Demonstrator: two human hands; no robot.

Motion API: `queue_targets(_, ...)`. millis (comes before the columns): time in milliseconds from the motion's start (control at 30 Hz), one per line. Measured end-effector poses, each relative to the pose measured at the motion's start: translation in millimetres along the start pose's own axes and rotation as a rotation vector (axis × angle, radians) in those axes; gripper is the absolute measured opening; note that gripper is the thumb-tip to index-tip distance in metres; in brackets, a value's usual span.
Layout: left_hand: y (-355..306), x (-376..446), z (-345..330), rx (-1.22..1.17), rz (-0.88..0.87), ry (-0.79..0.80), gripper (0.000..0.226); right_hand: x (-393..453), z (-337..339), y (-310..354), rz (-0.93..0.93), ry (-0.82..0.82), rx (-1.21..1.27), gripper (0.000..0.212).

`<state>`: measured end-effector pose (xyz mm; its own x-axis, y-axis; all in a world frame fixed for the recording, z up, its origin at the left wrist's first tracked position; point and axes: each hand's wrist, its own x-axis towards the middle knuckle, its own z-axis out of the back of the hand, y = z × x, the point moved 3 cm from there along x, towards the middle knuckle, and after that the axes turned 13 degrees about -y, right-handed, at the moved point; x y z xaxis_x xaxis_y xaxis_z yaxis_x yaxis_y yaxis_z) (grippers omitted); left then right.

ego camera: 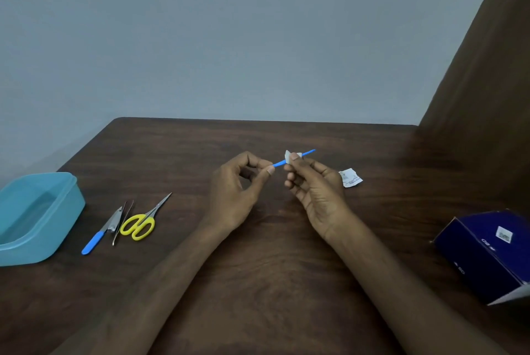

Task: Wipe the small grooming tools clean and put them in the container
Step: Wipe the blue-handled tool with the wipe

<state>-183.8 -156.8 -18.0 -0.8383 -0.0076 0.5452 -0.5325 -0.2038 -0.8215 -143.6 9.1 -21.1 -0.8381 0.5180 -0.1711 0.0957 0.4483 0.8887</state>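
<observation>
Two hands, left hand (pixel 238 191), right hand (pixel 317 191), pinching blue stick (pixel 308 153), middle hidden by wipe (pixel 289 157)

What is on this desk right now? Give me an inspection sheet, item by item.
Surface: dark wood table.
Job's things: blue stick held in the air, wipe folded round it; scissors, tweezers, blue-handled tool lying beside the teal tub.
Clutter: torn sachet; navy box.
Hands: left hand pinches the stick; right hand pinches the wipe.
Cables: nothing seen.
Surroundings: grey wall, brown panel at right.
</observation>
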Motion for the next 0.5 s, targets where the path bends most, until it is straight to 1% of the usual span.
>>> queue_targets(33, -2.4, -1.4, 0.4, 0.031, -0.034, -0.011, 0.006, 1.5, 0.1, 2.0, 0.010, 0.000, 0.006, 0.015)
queue_targets(67, -2.6, -1.6, 0.1, 0.045, -0.032, -0.017, 0.004, 2.8, 0.7, 4.1, 0.024, 0.006, 0.004, 0.015)
queue_targets(167, 2.7, 0.2, -1.5, 0.018, 0.093, 0.011, 0.004, 5.1, 1.8, 4.7, 0.052, 0.035, -0.021, 0.017)
queue_targets(233, 5.5, 0.3, -2.9, -0.021, 0.148, 0.025, 0.004, 5.0, 1.8, 4.8, 0.083, 0.047, -0.047, 0.010)
queue_targets(333, 7.7, -0.2, -3.6, -0.063, 0.182, 0.057, 0.004, 7.7, 3.8, 4.3, 0.127, 0.037, -0.080, 0.006)
queue_targets(400, 8.9, 0.1, -5.0, -0.051, 0.192, 0.089, 0.006, 9.7, 4.9, 3.6, 0.153, 0.031, -0.106, 0.005)
queue_targets(500, 10.3, 0.7, -7.0, -0.062, 0.207, 0.117, 0.006, 9.3, 4.2, 0.7, 0.238, 0.044, -0.169, 0.005)
